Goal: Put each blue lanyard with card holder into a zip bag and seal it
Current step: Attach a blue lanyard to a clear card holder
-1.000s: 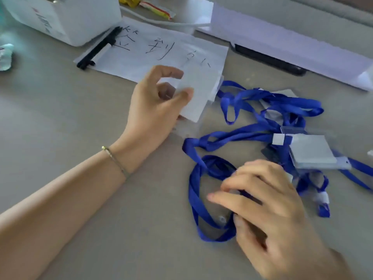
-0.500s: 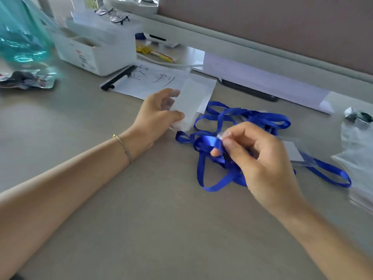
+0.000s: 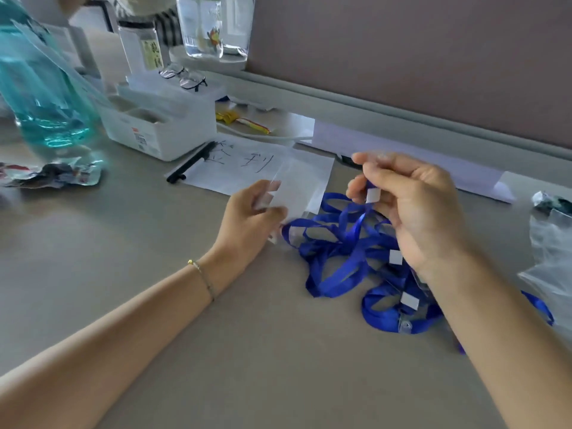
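Note:
A tangle of blue lanyards point(image 3: 343, 258) with clear card holders lies on the grey desk, right of centre. My right hand point(image 3: 414, 212) is raised above the pile and pinches the end of one lanyard, whose ribbon hangs down from a white tab between my fingers. My left hand point(image 3: 247, 221) rests on the desk at the pile's left edge and holds a clear zip bag point(image 3: 294, 190) between thumb and fingers. Other card holders point(image 3: 408, 305) lie partly under my right forearm.
A handwritten paper sheet point(image 3: 244, 162) with a black pen point(image 3: 190, 165) lies behind the bag. A white box point(image 3: 161, 131), a teal bottle point(image 3: 37, 82) and jars stand at the back left. More clear bags point(image 3: 554, 258) sit at the right edge. A partition wall runs behind.
My right hand has lifted from the desk, drawing one lanyard end up out of the pile. The left hand keeps holding the bag. The camera has tilted up.

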